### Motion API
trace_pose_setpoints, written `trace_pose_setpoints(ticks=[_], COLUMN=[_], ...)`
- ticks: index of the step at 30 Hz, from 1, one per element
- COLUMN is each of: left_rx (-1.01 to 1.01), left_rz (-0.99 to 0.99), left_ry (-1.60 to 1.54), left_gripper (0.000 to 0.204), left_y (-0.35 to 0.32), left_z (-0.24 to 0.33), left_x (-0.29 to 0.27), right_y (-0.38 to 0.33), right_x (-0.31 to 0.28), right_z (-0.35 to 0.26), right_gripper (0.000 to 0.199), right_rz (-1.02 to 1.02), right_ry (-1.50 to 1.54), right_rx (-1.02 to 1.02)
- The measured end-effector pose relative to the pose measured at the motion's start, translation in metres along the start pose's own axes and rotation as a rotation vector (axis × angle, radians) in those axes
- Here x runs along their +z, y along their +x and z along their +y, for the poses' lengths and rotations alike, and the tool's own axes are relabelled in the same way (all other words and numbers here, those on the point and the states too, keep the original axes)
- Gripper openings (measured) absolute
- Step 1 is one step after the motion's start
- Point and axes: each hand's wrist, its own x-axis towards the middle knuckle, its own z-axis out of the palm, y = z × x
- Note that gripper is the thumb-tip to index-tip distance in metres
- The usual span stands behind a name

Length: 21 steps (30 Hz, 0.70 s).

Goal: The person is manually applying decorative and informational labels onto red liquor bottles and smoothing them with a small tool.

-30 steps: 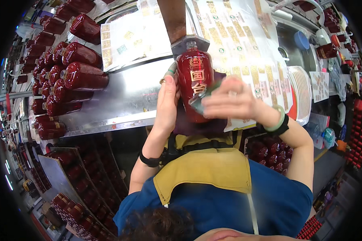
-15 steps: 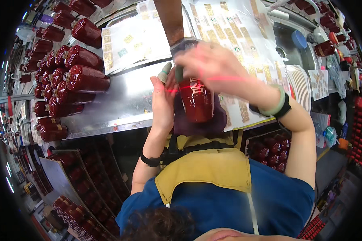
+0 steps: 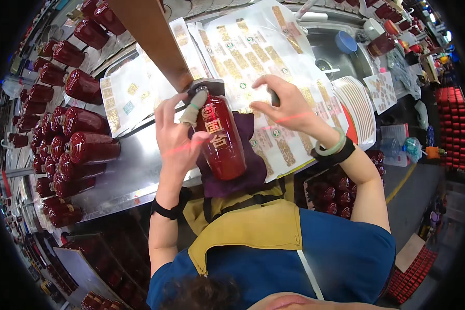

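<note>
The left hand (image 3: 176, 135) is closed around the side of a dark red bottle (image 3: 223, 140) with gold characters, one taped finger up by its neck. The bottle lies on a purple cloth (image 3: 248, 178) at the near edge of the steel table (image 3: 134, 173), its top pushed against a small grey block (image 3: 207, 85) under a slanting wooden beam (image 3: 150, 39). The right hand (image 3: 287, 106) hovers just beside the bottle over the sticker sheets (image 3: 253, 51), fingers pinched on something small and dark; I cannot tell what it is.

To the left, many more red bottles (image 3: 82, 147) lie on their sides in rows, crowding that end of the table. Behind the sheets sits a steel sink (image 3: 328, 44) with a blue cup (image 3: 346, 41) in it; whether the cup holds anything is hidden. A stack of sheets (image 3: 354, 106) hangs near the right edge. Below the table edge, crates of bottles (image 3: 330, 194) are half hidden by the person's arm. The far rows blur at the rim.
</note>
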Motion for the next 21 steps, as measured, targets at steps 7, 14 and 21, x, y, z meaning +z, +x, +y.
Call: trace_pose_setpoints(ticks=[7,14,21], left_rx=[-0.199,-0.296,-0.317], left_rz=[0.129,0.141,0.147], left_ry=[-0.171,-0.203,-0.211], left_gripper=[0.086,0.094,0.088], left_y=[-0.032,-0.034,-0.033], left_z=[0.009,0.018,0.023], left_x=[0.009,0.000,0.004], right_y=[0.016,0.010,-0.006], right_x=[-0.056,-0.036,-0.015], right_z=[0.115,0.126,0.114], right_gripper=[0.038,0.038,0.034], right_rz=[0.148,0.106,0.160], right_ry=[-0.529,-0.696,-0.859], right_rx=[0.015,-0.184,-0.124])
